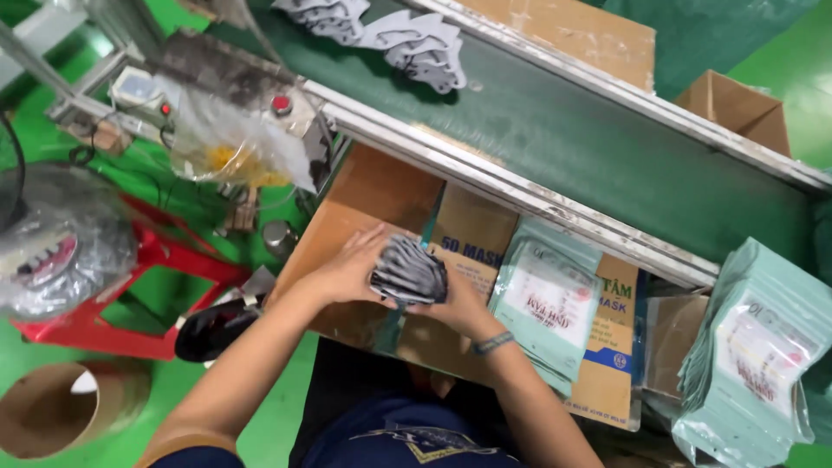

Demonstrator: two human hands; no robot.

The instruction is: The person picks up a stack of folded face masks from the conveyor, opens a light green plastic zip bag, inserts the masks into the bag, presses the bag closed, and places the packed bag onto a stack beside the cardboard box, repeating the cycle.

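Both hands, left hand [351, 270] and right hand [459, 303], fingers closed around a grey mask stack [409, 276] over the cardboard box [364, 195], best squared evenly before release

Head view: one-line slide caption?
Both hands grip a stack of grey face masks over brown cardboard boxes beside a green conveyor belt.

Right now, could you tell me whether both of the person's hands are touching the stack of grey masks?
Touching. The head view shows the left hand pressed against one side of the stack of grey masks and the right hand cupping its other side, with no gap.
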